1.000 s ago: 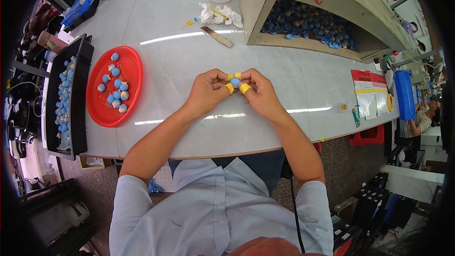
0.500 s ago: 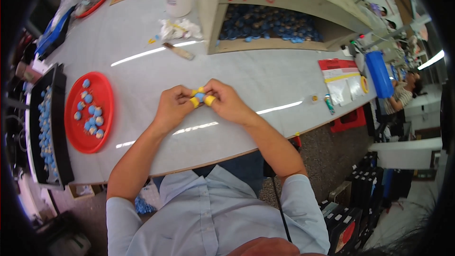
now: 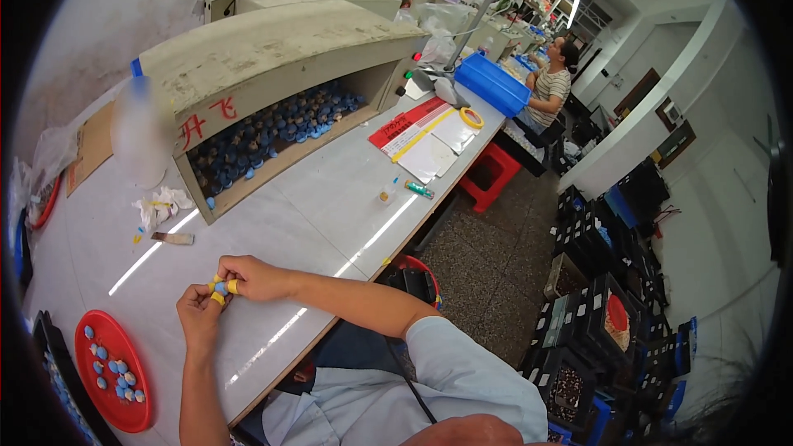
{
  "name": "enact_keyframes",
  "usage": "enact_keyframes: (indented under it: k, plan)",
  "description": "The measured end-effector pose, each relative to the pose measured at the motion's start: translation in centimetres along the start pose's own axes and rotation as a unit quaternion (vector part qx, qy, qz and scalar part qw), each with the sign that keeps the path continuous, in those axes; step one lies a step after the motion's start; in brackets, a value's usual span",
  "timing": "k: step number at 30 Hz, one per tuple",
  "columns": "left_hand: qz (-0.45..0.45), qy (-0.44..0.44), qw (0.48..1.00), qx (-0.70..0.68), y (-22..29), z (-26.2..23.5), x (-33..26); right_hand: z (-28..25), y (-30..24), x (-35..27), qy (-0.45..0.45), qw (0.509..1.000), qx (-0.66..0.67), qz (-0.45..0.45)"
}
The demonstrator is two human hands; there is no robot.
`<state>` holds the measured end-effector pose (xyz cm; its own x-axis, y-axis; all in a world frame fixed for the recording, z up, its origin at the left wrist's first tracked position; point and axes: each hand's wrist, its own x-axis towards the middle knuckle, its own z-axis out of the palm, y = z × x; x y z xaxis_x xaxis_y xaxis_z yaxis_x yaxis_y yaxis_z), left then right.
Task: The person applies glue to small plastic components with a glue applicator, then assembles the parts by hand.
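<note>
Both my hands meet over the grey table, with yellow finger covers on several fingertips. Between those fingertips sits a small round blue piece (image 3: 220, 287), partly hidden. My left hand (image 3: 198, 314) is closed on it from the near left side. From the right, my right hand (image 3: 252, 278) pinches the same piece. Close to my left forearm lies a round red plate (image 3: 144, 372), holding several similar blue pieces with pale parts (image 3: 116, 367).
A beige open-fronted box (image 3: 178, 167) full of blue pieces stands beyond my hands. Nearby are a brush-like tool (image 3: 173, 238), crumpled white tissue (image 3: 161, 208) and a white bottle (image 3: 139, 136). Farther right are a tape roll (image 3: 472, 118) and blue bin (image 3: 493, 83). A black tray (image 3: 51, 339) edges the left.
The view has swung to the right, so the table and my hands appear farther left and lower. Both hands keep hold of the blue piece.
</note>
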<state>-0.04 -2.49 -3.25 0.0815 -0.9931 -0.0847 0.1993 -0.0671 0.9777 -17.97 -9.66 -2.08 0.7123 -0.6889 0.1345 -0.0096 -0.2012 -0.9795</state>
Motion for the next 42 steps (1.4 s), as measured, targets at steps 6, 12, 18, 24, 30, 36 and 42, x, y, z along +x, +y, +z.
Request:
enact_keyframes:
  k: [6, 12, 18, 24, 30, 36, 42]
  plan:
    - [0.011, -0.009, 1.0, 0.018, 0.7, 0.9, 0.1, -0.3, 0.9, 0.1, 0.014, 1.0, 0.003, -0.016]
    - [0.006, -0.003, 1.0, 0.018, 0.5, 0.3, 0.4, -0.1, 0.8, 0.5, 0.004, 1.0, 0.015, -0.008]
    - [0.01, 0.017, 1.0, 0.008, 0.4, 0.2, 0.4, 0.5, 1.2, 0.6, 0.021, 0.999, 0.013, -0.021]
    - [0.027, 0.016, 0.999, 0.038, 0.4, 0.1, 0.2, 0.7, 1.2, 0.5, 0.029, 0.998, 0.032, -0.036]
    - [0.025, 0.003, 0.999, 0.022, 0.4, -0.1, 0.1, 0.6, 1.3, 0.4, 0.028, 0.999, -0.004, -0.04]
    - [0.015, 0.014, 0.999, 0.037, 0.2, -0.4, 0.3, 0.9, 1.0, 0.4, 0.037, 0.999, 0.006, -0.035]
    - [0.001, 0.022, 1.0, 0.007, 0.3, -0.5, 0.0, 1.1, 1.0, 0.4, 0.049, 0.998, 0.005, -0.049]
